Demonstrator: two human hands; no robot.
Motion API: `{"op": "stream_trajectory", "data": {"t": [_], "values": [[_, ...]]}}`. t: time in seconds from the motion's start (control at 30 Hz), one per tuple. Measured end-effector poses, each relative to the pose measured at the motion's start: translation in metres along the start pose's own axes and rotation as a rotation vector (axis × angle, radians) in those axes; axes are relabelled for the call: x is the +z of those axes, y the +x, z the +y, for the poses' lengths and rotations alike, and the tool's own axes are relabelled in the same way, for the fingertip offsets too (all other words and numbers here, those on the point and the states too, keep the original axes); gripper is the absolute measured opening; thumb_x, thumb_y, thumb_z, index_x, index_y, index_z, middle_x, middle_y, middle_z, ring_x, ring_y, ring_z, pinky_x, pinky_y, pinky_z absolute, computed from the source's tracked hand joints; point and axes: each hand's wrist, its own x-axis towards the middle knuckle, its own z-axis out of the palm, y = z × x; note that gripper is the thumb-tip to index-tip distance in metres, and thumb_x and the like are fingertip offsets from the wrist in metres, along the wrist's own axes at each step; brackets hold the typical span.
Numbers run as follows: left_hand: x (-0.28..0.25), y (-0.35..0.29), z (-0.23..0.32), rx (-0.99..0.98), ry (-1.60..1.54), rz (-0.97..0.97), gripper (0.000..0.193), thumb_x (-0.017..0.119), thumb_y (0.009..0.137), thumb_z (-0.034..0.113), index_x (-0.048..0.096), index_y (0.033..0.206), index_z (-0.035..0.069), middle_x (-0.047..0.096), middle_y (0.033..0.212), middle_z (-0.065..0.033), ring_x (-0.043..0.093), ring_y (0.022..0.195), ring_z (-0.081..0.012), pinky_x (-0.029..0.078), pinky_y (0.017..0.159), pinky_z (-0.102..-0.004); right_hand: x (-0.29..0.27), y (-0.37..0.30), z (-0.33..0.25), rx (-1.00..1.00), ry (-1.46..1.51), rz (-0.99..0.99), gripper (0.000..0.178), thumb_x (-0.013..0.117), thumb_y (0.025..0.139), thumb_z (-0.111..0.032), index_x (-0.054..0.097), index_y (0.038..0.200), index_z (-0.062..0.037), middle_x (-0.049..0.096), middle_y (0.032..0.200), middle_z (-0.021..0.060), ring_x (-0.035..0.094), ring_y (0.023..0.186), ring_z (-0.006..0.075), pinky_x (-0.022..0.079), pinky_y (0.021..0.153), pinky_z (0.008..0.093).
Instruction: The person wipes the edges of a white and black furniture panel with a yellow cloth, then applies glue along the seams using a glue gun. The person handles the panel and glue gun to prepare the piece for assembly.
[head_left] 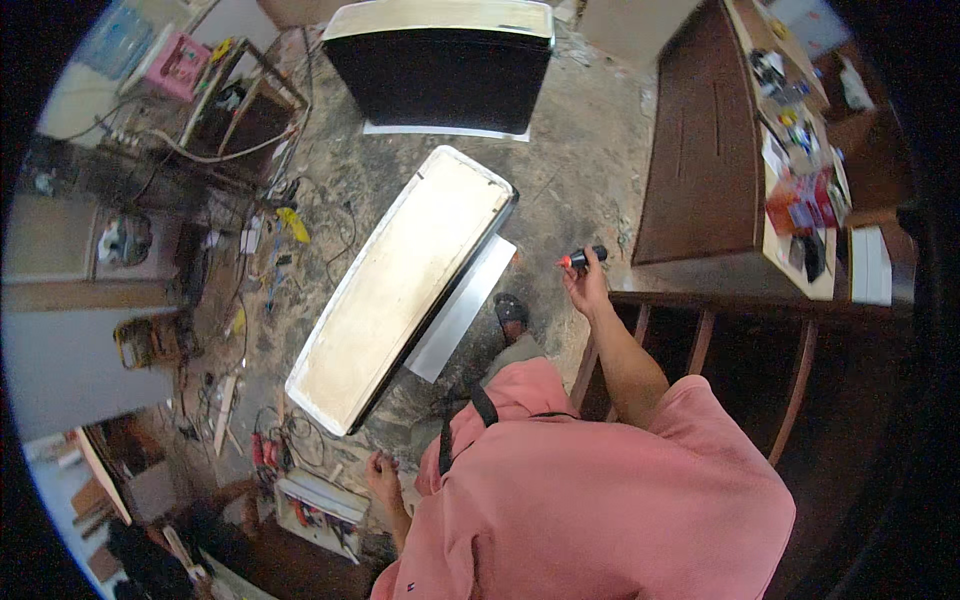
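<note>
Landmark: long pale-topped box [405, 290]. Right of it, the right-hand grip [587, 280] is closed around a dark, red-tipped tool [583, 258], leaving its tip exposed toward the box. Off the box's near end, the left-hand grip [383, 475] curls; we cannot tell whether it holds anything. White sheet [462, 312] along the box's right side probably shields it from the floor [600, 200]. We read no lettering on the tool.

A workshop, judging by the grimy floor [600, 180], tangled cords [300, 432], wood strips [225, 415] and an open toolbox [325, 492].
</note>
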Motion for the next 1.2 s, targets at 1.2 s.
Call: {"op": "stream_trajectory", "data": {"t": [1.2], "values": [[0.326, 0.228, 0.228, 1.404, 0.955, -0.673, 0.053, 0.051, 0.087, -0.003, 0.049, 0.139, -0.009, 0.031, 0.144, -0.0214, 0.042, 0.138, -0.0339, 0.041, 0.117, -0.0418, 0.087, 0.132, 0.085, -0.753, 0.081, 0.157, 0.023, 0.07, 0.097, -0.022, 0.062, 0.104, -0.0017, 0.073, 0.092, 0.0071, 0.071, 0.081, 0.0147, 0.055, 0.068, 0.0277]]}}
